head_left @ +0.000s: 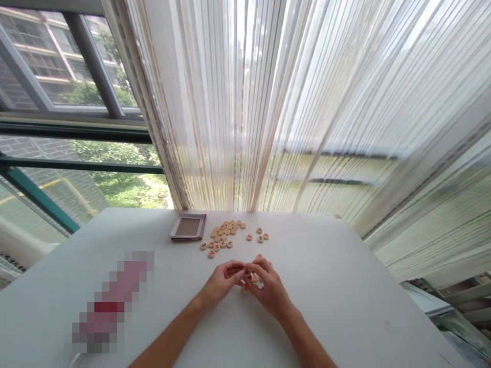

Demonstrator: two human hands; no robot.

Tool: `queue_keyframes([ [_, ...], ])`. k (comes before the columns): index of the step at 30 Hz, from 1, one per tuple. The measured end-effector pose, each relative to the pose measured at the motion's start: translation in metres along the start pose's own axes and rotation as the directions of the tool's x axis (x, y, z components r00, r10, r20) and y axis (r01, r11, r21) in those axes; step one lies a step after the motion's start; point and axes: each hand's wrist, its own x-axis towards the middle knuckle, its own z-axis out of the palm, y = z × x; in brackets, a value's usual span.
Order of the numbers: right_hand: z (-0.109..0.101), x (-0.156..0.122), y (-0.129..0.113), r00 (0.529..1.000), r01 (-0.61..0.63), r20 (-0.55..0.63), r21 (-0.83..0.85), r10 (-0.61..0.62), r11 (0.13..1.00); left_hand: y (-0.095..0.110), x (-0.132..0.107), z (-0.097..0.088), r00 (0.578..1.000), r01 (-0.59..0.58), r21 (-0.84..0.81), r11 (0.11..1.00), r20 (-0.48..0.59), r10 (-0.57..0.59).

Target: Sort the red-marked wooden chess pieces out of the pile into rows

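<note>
Both my hands meet above the near middle of the white table. A round wooden Chinese chess piece (247, 272) with a black character shows between their fingertips. My right hand (269, 289) pinches it between thumb and fingers. Curled around the other side, my left hand (222, 280) has its thumb and fingers closed at the same piece. More pieces with red characters lie under and beside my right hand, among them a red-marked piece (260, 256) just past its knuckles; the fingers partly hide several of them.
Farther back lies a cluster of mostly blank-side-up pieces (224, 231), with several face-up pieces (217, 247) in front. A small face-up group (260, 238) sits to their right. A shallow box (187, 227) stands back left. A pixelated reddish object (115, 301) lies left on the table (345, 306).
</note>
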Motion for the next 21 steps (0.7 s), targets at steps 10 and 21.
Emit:
queue_keyframes([
  [10, 0.0002, -0.0013, -0.0034, 0.998, -0.055, 0.036, 0.096, 0.052, 0.994, -0.0034, 0.0031, -0.0065, 0.987, -0.05, 0.085, 0.995, -0.146, 0.062],
  [21, 0.0038, -0.0015, -0.0054, 0.996, -0.084, 0.029, 0.125, 0.081, 0.989, 0.0011, -0.0023, -0.0063, 0.989, -0.066, 0.212, 0.975, -0.113, 0.092],
])
